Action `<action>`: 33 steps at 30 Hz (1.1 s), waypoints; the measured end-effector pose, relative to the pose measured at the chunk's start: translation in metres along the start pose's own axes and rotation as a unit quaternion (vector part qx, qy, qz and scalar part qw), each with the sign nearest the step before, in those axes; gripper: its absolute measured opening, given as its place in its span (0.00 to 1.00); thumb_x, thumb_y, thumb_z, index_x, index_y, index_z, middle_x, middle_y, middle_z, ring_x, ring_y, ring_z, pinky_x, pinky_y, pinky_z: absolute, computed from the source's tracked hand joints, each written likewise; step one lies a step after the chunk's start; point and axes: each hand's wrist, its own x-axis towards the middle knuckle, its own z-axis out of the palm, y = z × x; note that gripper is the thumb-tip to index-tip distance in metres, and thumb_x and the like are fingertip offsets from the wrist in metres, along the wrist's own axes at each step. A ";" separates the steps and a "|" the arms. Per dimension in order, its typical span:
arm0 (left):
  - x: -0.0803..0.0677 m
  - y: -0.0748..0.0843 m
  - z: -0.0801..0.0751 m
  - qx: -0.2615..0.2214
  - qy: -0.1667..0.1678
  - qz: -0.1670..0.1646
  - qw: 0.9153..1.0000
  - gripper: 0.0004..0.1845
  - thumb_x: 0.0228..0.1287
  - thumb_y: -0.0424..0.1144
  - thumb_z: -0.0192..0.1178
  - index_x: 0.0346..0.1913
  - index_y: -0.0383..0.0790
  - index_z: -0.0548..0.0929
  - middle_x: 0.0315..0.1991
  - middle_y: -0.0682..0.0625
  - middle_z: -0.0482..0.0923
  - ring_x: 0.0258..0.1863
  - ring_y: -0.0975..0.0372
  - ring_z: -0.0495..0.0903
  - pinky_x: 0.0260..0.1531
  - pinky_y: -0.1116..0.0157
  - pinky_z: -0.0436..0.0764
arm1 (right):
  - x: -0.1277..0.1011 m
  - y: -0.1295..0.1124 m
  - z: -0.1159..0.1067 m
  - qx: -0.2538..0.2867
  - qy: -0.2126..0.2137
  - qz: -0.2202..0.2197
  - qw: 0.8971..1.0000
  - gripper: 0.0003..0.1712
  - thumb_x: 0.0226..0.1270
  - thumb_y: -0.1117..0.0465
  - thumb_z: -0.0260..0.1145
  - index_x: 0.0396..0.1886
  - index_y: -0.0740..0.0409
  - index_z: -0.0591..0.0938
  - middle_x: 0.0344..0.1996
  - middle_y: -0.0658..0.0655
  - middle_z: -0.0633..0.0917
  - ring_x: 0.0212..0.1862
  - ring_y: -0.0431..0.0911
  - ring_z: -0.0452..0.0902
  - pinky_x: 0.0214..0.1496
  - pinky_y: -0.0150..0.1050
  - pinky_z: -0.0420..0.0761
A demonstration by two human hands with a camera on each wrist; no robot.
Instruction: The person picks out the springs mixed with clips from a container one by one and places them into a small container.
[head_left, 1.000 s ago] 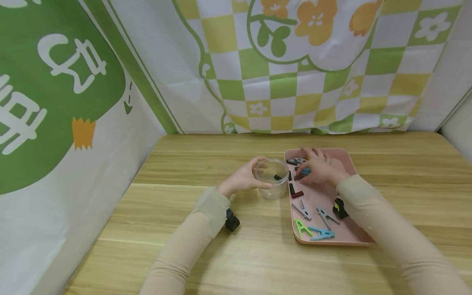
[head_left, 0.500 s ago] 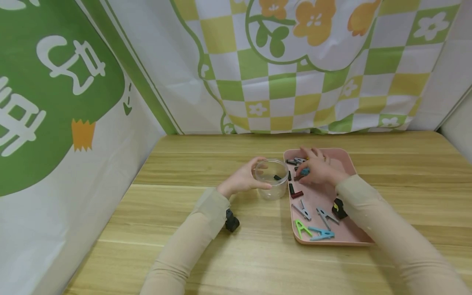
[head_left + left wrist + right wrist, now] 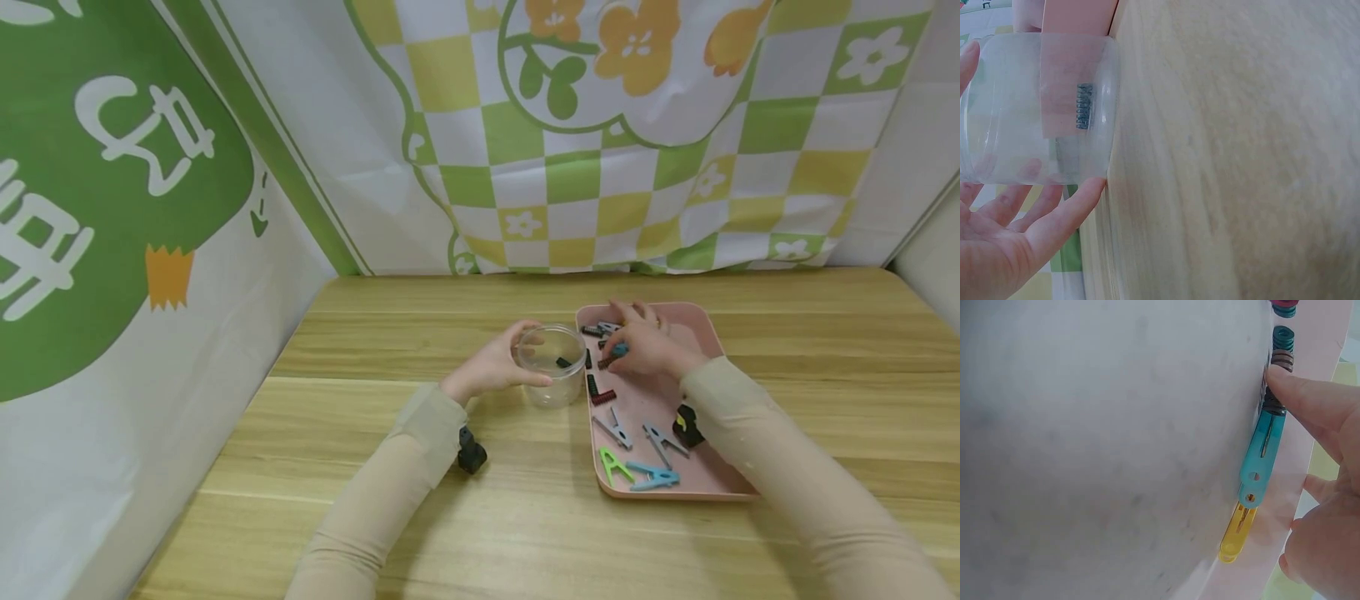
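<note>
A clear plastic jar (image 3: 558, 392) stands on the table against the tray's left side, and my left hand (image 3: 498, 362) grips it with thumb and fingers around its wall. A dark spring (image 3: 1084, 106) lies inside it. Over the pink tray (image 3: 712, 487), my right hand (image 3: 648, 346) pinches a brownish spring (image 3: 606, 363) with its fingertips low at the left wall. In the right wrist view a blue clothespin (image 3: 1260, 456) and a yellow clothespin (image 3: 1238, 531) lie close by that hand. More springs line the tray's left wall, among them a dark red one (image 3: 603, 397).
Toward the tray's front lie grey clothespins (image 3: 615, 429), a green clothespin (image 3: 615, 465) and a blue one. A black object with a yellow patch (image 3: 686, 425) shows beside the right sleeve. Another black object (image 3: 471, 452) sits by the left sleeve. A patterned cloth (image 3: 600, 183) hangs behind the table.
</note>
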 end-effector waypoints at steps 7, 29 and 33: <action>0.000 0.000 0.000 -0.004 0.000 -0.002 1.000 0.45 0.53 0.38 0.71 0.71 0.49 0.56 0.68 0.47 0.64 0.64 0.51 0.67 0.53 0.54 0.76 | 0.001 0.000 0.001 0.003 0.004 0.004 1.000 0.03 0.55 0.63 0.71 0.29 0.51 0.87 0.74 0.67 0.45 0.71 0.72 0.30 0.62 0.74 0.34; -0.001 -0.001 0.000 -0.005 -0.001 0.003 1.000 0.45 0.53 0.37 0.71 0.71 0.48 0.56 0.68 0.46 0.64 0.64 0.51 0.67 0.54 0.54 0.75 | 0.000 -0.003 -0.006 0.007 -0.001 0.012 1.000 0.03 0.54 0.62 0.73 0.31 0.53 0.87 0.74 0.66 0.47 0.70 0.72 0.32 0.62 0.73 0.34; 0.000 -0.002 0.000 -0.004 0.000 0.002 1.000 0.45 0.54 0.37 0.70 0.71 0.48 0.56 0.68 0.46 0.64 0.64 0.51 0.67 0.53 0.54 0.76 | 0.000 -0.001 -0.007 0.002 -0.001 0.014 1.000 0.05 0.54 0.61 0.73 0.32 0.53 0.87 0.74 0.66 0.47 0.70 0.73 0.33 0.62 0.74 0.35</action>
